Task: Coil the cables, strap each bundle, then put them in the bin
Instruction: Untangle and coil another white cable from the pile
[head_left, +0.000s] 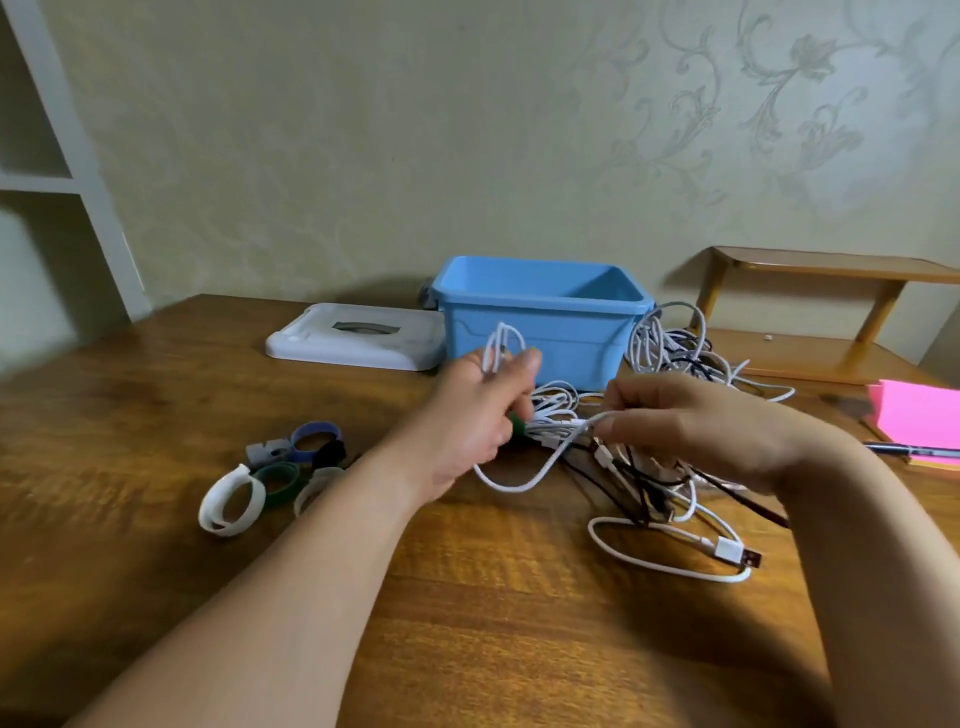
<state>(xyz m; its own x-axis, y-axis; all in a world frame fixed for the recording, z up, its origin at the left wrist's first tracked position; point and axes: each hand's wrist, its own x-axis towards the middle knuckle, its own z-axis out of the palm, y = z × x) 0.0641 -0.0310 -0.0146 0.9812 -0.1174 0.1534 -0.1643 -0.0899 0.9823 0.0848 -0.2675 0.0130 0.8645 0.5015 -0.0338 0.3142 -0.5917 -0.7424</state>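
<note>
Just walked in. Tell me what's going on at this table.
A person is coiling a white cable: the left hand holds its loops, while the right hand pinches the loose run. More tangled cables, white and black, lie on the table. The blue bin stands open, its lid beside it, nothing visible inside. The straps lie clustered at the left.

No readable text, no labels, brands, numbers or signs legible on anything in view
</note>
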